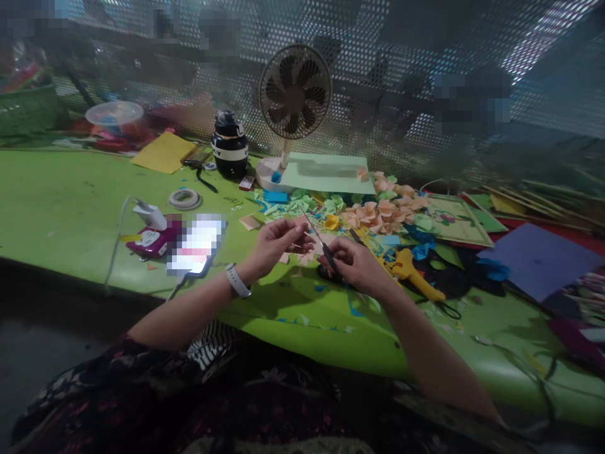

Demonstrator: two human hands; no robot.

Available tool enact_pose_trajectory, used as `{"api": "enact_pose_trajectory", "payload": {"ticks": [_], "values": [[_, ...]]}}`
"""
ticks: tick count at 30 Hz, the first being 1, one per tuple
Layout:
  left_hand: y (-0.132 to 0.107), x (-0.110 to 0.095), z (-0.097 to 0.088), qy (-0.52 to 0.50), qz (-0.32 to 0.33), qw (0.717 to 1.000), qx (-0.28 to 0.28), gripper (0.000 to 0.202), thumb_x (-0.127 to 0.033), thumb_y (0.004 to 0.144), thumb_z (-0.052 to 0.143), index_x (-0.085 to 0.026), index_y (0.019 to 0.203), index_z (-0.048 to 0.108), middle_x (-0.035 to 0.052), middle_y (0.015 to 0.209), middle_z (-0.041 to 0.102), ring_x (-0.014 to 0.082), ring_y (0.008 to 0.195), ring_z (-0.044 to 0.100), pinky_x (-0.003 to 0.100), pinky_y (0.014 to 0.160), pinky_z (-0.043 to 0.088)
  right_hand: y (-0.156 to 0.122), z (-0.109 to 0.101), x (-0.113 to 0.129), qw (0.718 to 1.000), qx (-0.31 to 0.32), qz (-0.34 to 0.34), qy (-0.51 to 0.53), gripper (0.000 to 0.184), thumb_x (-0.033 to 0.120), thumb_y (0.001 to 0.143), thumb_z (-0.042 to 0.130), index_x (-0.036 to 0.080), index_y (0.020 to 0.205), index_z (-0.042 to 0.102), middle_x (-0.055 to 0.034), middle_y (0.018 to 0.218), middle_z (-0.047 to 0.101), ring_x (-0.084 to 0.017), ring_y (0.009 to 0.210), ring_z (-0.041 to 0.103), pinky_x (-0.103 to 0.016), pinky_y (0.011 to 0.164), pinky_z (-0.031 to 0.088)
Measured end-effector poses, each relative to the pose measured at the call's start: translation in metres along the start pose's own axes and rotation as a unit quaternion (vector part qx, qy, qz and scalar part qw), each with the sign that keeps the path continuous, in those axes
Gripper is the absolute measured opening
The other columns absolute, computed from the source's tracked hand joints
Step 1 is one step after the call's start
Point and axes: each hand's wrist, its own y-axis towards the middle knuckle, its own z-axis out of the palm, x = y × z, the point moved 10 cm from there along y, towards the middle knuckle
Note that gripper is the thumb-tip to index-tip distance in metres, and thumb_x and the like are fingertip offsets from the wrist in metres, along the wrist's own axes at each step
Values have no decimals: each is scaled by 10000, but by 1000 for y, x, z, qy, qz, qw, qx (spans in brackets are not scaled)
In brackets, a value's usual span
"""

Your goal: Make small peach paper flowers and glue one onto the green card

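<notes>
Near the middle of the green table, my left hand, with a white band on the wrist, pinches a small piece of peach paper. My right hand is closed around black-handled scissors, their thin metal blades pointing up and left beside the paper. How far the blades are apart is hard to make out. Peach paper scraps lie under and behind both hands. Just beyond sit a folded yellow paper piece and a heap of peach paper flowers.
A yellow glue gun lies right of my right hand. Left are a lit phone, a purple device and a tape roll. Behind stand a black bottle and a fan. Purple paper lies far right.
</notes>
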Motion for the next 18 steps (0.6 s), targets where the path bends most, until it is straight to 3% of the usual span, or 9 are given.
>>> {"api": "enact_pose_trajectory", "payload": {"ticks": [18], "values": [[0, -6, 0, -26, -2, 999, -20, 326, -426, 803, 777, -150, 861, 613, 36, 793, 748, 123, 714, 730, 249, 694, 606, -3, -1, -2, 1000, -7, 5, 17, 517, 673, 682, 747, 213, 781, 533, 8, 599, 612, -139, 546, 548, -266, 516, 383]]}}
